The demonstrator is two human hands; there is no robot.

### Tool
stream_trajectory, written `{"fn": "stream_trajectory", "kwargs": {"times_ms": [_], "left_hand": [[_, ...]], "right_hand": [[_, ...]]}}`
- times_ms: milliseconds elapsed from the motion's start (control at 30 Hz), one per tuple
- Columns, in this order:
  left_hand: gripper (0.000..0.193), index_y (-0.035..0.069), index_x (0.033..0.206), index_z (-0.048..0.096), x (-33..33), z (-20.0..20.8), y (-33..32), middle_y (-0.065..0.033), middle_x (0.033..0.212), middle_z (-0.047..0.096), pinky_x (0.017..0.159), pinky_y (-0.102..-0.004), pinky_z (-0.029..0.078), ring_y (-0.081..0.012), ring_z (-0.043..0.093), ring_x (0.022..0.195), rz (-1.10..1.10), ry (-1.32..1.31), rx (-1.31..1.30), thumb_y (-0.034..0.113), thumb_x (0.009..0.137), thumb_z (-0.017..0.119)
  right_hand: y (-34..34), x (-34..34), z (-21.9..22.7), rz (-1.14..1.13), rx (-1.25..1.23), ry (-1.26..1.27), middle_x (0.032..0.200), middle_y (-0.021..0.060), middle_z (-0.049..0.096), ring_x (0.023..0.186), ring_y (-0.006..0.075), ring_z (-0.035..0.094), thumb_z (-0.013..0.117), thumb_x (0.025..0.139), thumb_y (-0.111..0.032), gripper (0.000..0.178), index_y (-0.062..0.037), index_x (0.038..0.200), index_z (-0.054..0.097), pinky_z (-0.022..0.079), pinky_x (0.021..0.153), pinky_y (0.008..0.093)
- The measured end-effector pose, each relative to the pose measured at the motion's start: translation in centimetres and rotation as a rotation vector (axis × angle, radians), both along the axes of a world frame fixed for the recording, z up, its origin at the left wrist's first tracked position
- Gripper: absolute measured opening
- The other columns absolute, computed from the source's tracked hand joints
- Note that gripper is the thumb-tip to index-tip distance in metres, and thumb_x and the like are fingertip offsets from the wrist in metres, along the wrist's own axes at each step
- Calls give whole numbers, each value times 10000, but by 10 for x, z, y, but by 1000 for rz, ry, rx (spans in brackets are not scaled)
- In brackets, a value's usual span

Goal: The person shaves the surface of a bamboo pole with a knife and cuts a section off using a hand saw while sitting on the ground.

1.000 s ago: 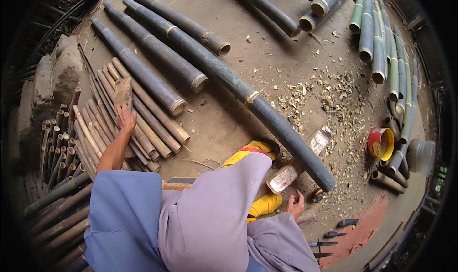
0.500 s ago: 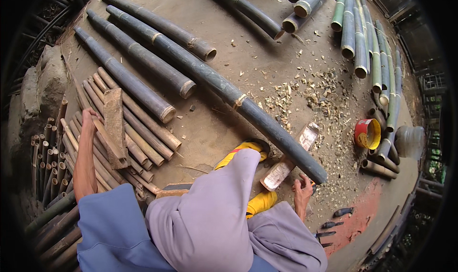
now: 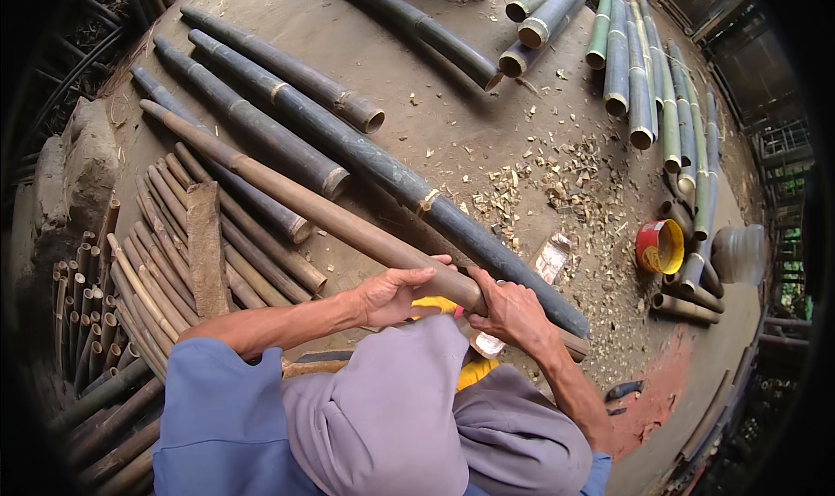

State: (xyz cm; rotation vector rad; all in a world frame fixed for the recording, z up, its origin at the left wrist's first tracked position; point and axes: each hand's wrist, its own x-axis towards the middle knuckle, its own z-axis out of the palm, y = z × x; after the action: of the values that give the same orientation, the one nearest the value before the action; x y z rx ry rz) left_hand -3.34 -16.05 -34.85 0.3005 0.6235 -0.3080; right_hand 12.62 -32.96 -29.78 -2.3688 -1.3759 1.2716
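A long brown bamboo pole point(image 3: 313, 202) slants from the far left down to my lap. My left hand point(image 3: 391, 294) cups it from below near its close end, thumb on the near side and fingertips showing beyond it. Right at that end, my right hand point(image 3: 513, 311) is closed round the bamboo, fingers bent. A small reddish bit shows below the pole's end; I cannot make out what it belongs to. Past my right hand juts another brown bamboo end point(image 3: 574, 346). Just beyond lies a thick dark bamboo pole point(image 3: 383, 170), its near end over a pale wooden block point(image 3: 552, 257).
Thin brown poles point(image 3: 165, 261) and a rough plank point(image 3: 205, 244) lie at left. Green and dark poles point(image 3: 639, 78) lie far right. Wood chips point(image 3: 583, 183) litter the ground. A red-and-yellow bucket point(image 3: 658, 245), clear jug point(image 3: 739, 254) and dark-handled tool point(image 3: 624, 390) are at right.
My left hand has come from the left pile to the middle with the brown pole. My right hand has moved up and left from beside the dark pole's end onto the brown pole.
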Motion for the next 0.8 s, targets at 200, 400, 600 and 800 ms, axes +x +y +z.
{"fn": "stream_trajectory", "kwargs": {"times_ms": [200, 400, 600, 800], "left_hand": [[413, 109, 1104, 572, -79, -63, 103, -142, 1086, 604, 1031, -526, 384, -291, 586, 1048, 522, 420, 397, 295, 781, 749], [295, 20, 1023, 562, -51, -69, 155, -114, 914, 616, 772, -475, 529, -277, 627, 795, 800, 623, 510, 81, 784, 724], [344, 19, 1014, 576, 5, -64, 214, -101, 911, 616, 760, -402, 537, -239, 623, 805, 830, 418, 798, 117, 746, 769], [300, 0, 1021, 550, 36, -88, 266, -128, 882, 633, 781, -419, 553, -267, 634, 786, 873, 464, 778, 95, 803, 732]], "right_hand": [[-80, -3, -34, -26, 122, -152, 880, 173, 665, 799, 387, 650, 768, 684, -238, 565, -92, 1168, 516, 505, 692, 480], [-149, -22, -81, -137, 231, -151, 817, 158, 644, 721, 368, 653, 813, 651, -228, 577, -117, 1142, 531, 513, 629, 471], [-111, -29, -72, -203, 354, -258, 861, 149, 636, 746, 358, 657, 780, 671, -174, 601, -99, 1203, 509, 522, 633, 462], [-56, -18, -69, -203, 296, -257, 898, 161, 632, 801, 381, 654, 801, 685, -190, 659, -101, 1251, 475, 527, 684, 476]]}}
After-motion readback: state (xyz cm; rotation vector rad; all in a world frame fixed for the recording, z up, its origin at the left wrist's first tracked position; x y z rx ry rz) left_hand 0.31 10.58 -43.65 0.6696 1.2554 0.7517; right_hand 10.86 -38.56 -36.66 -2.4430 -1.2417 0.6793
